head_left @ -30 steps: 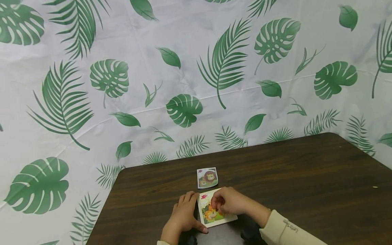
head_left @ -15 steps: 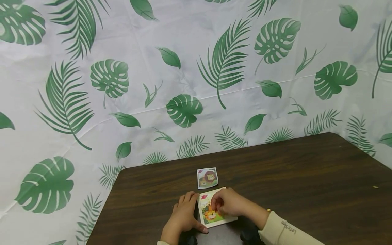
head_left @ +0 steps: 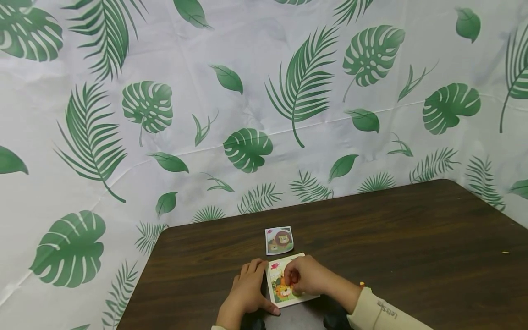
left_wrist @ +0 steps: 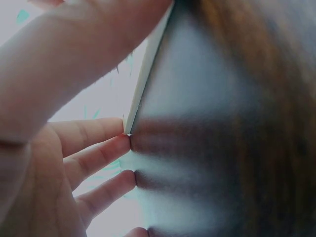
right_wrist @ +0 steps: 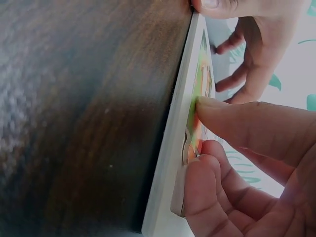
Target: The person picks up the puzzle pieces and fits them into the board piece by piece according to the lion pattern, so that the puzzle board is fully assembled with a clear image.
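Note:
In the head view a jigsaw puzzle board [head_left: 288, 302] with a pale rim and a cartoon lion picture lies on the table. My left hand [head_left: 246, 286] spans its left side, fingers mostly straight at the far corner and thumb at the near one. In the left wrist view the fingertips [left_wrist: 126, 143] meet the board's edge and the table. Over the picture, my right hand [head_left: 307, 275] has curled fingers and pinches a puzzle piece [right_wrist: 192, 111] at the board's surface. A bare recess [right_wrist: 177, 195] shows beside those fingers; the piece's outline is mostly hidden.
A printed lion picture card [head_left: 279, 240] lies just beyond the board. A small yellow-orange thing [head_left: 362, 284] shows beside the right sleeve [head_left: 383, 311]. The dark wooden table [head_left: 392, 229] ends at a leaf-patterned cloth [head_left: 247, 91].
My right thumb has shifted slightly on the puzzle, and the right forearm has moved a little left, uncovering more of the small yellow-orange thing. The left hand and board stay put.

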{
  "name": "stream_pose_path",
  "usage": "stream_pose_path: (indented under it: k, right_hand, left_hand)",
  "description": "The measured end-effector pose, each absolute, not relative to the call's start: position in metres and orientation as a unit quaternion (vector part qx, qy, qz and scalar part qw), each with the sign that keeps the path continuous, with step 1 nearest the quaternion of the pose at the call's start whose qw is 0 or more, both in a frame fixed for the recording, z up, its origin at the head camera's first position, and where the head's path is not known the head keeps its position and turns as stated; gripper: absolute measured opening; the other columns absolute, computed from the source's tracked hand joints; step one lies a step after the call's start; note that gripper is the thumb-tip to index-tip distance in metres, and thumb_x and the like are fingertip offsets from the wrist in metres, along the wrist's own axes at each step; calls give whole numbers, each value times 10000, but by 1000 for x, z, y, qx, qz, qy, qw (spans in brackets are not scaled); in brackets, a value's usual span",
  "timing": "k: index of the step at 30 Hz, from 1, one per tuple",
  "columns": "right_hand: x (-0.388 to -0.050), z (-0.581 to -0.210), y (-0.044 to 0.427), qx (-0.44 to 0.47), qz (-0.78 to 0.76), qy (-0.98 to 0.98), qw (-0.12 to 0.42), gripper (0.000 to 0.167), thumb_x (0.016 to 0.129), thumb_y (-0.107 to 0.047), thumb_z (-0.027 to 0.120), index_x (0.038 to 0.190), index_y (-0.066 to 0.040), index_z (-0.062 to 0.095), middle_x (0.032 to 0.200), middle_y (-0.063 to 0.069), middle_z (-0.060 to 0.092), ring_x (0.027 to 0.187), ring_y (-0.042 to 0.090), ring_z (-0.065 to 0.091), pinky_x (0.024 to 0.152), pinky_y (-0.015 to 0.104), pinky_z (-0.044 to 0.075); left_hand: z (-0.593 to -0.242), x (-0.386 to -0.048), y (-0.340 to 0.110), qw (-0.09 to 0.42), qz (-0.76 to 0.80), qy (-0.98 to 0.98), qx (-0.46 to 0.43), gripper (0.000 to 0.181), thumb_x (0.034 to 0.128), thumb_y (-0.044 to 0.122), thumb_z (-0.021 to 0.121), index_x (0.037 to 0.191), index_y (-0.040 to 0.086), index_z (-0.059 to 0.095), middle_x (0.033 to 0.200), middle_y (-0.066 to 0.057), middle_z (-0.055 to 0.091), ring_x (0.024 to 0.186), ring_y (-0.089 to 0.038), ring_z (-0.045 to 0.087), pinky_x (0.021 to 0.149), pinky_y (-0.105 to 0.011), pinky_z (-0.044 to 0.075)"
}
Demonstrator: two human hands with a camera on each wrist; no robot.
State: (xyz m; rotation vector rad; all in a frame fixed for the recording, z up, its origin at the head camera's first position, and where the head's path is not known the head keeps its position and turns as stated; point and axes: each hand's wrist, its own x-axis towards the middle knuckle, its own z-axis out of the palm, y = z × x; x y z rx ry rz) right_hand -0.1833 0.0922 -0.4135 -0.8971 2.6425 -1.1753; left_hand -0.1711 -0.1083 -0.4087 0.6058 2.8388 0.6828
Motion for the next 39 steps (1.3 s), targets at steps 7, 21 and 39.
stream_pose_path:
  k: [7, 21, 39]
  right_hand:
    - [-182, -413, 90, -291, -384, 874, 55, 275, 539, 124, 687, 668, -104, 603, 586, -55, 510, 538, 5, 429, 492, 196, 379]
    - [-185, -412, 86, -273, -359, 890, 62, 284, 527, 132, 694, 633, -104, 577, 561, -74, 478, 509, 18, 417, 468, 195, 358]
    - [-185, -407, 105, -304, -418, 851, 97, 163, 694, 25, 726, 767, -75, 620, 661, -72, 545, 596, 35, 492, 542, 210, 422]
  left_hand:
    - [-409, -172, -109, 80, 230, 948, 203, 1083, 474, 462, 869, 1351, 22, 410, 1326, -146, 383, 1212, -402, 326, 869, -647, 298]
    - [-411, -170, -108, 77, 231, 949, 199, 1087, 472, 466, 870, 1351, 19, 413, 1321, -140, 387, 1211, -396, 328, 865, -646, 303]
    - [-414, -171, -107, 71, 222, 951, 202, 1092, 466, 470, 871, 1347, 18, 412, 1317, -146, 387, 1210, -403, 329, 859, -655, 303]
